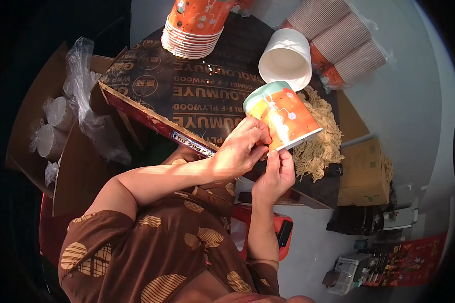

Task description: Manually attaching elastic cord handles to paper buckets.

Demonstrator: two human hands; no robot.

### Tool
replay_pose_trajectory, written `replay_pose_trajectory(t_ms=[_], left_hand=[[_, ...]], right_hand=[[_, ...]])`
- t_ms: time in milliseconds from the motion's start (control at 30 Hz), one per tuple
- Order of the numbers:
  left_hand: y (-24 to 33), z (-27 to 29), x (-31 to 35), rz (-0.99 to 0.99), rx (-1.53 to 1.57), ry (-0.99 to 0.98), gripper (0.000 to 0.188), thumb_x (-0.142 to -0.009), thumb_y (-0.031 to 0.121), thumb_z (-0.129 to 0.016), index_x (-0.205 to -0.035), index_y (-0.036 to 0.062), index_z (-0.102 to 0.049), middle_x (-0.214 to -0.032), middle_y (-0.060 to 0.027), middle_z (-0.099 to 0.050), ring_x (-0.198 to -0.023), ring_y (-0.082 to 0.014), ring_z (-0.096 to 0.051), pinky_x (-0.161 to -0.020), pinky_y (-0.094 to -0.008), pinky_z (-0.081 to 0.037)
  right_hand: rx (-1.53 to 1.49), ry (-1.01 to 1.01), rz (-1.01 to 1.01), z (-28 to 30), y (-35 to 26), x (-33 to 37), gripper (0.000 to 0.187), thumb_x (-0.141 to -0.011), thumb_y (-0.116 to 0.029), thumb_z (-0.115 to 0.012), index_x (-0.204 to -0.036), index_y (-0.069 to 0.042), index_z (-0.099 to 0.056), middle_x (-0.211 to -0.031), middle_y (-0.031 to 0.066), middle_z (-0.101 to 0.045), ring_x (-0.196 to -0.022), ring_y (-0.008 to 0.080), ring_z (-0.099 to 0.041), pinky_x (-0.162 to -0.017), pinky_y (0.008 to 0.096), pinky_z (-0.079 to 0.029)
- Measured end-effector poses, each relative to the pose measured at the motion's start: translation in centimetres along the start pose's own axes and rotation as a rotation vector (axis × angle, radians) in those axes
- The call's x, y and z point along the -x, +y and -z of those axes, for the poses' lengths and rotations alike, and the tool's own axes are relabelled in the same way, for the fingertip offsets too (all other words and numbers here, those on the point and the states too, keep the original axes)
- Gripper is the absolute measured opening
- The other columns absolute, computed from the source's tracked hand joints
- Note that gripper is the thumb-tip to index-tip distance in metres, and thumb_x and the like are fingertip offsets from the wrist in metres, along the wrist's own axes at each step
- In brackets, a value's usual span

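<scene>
"Black printed plywood [156, 101] makes the tabletop. And those fingers?"

"Right hand [274, 179]: thumb and fingertip pinch the white rim of an orange cup [294, 117]. Left hand [242, 147]: fingers curled at the cup's near edge; I can't tell whether they grip."

"How does the cup lie?"

"Tilted, over the table's near side, pale green end toward eleven o'clock."

"Around it?"

"White tub [288, 38] at twelve, tangled cream strands [321, 136] at four, stacked cups [194, 40] past ten; farther out, a cardboard box [359, 169] at four."

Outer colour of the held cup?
Held cup: mainly orange with pale printed figures, shown best in the head view.
</scene>
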State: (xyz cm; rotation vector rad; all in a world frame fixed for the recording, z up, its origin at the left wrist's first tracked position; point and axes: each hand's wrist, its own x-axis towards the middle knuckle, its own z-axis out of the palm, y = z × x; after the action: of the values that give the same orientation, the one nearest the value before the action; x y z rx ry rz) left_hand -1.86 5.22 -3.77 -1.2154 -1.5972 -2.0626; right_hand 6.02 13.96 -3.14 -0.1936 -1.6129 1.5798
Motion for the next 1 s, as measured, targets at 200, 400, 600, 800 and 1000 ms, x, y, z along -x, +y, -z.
replay_pose_trajectory(t_ms=[200,400,600,800,1000], left_hand=[[-0.2,-0.4,0.1,-0.052,-0.026,0.02,0.026,-0.071,-0.012,-0.066,-0.092,-0.0019,-0.055,-0.096,-0.0142,-0.055,-0.091,-0.0323,-0.055,-0.076,-0.0382,-0.048],[0.1,-0.4,0.1,-0.1,-0.088,0.024,0.027,-0.069,-0.013,-0.066,-0.091,-0.0022,-0.055,-0.095,-0.0143,-0.055,-0.089,-0.0334,-0.055,-0.077,-0.0386,-0.047],[-0.3,-0.5,0.1,-0.16,-0.1,0.051,0.028,-0.069,-0.013,-0.066,-0.092,-0.0017,-0.055,-0.095,-0.014,-0.055,-0.088,-0.0338,-0.055,-0.075,-0.0401,-0.047],[-0.2,-0.3,0.4,-0.099,-0.14,0.02,0.031,-0.071,-0.011,-0.073,-0.097,0.0001,-0.06,-0.102,-0.0137,-0.06,-0.096,-0.0308,-0.06,-0.082,-0.0375,-0.051],[-0.2,-0.8,0.5,-0.184,-0.187,0.07,0.026,-0.072,-0.009,-0.069,-0.094,-0.0022,-0.057,-0.096,-0.0144,-0.057,-0.087,-0.0334,-0.057,-0.074,-0.04,-0.05]], right_hand=[[0.186,0.012,0.018,0.7,0.8,-0.4,0.017,-0.093,0.001,-0.056,-0.106,0.009,-0.062,-0.102,0.008,-0.066,-0.087,0.0105,-0.059,-0.079,0.025,-0.049],[0.219,0.0,0.054,0.5,0.3,-0.8,0.007,-0.089,0.004,-0.058,-0.093,0.005,-0.063,-0.089,-0.002,-0.061,-0.077,0.0037,-0.052,-0.068,0.0192,-0.045],[0.212,-0.009,0.035,0.3,0.0,-0.6,0.006,-0.09,0.003,-0.058,-0.091,0.005,-0.063,-0.087,-0.0023,-0.059,-0.075,0.0035,-0.05,-0.066,0.0187,-0.043],[0.206,-0.046,0.039,0.7,0.0,-0.5,0.006,-0.091,0.002,-0.058,-0.091,0.006,-0.062,-0.09,-0.0014,-0.06,-0.078,0.0039,-0.051,-0.068,0.0187,-0.043],[0.317,-0.052,0.087,1.0,0.6,-0.1,0.003,-0.089,0.002,-0.06,-0.087,0.004,-0.059,-0.086,0.0011,-0.06,-0.075,0.0074,-0.051,-0.067,0.0226,-0.044]])
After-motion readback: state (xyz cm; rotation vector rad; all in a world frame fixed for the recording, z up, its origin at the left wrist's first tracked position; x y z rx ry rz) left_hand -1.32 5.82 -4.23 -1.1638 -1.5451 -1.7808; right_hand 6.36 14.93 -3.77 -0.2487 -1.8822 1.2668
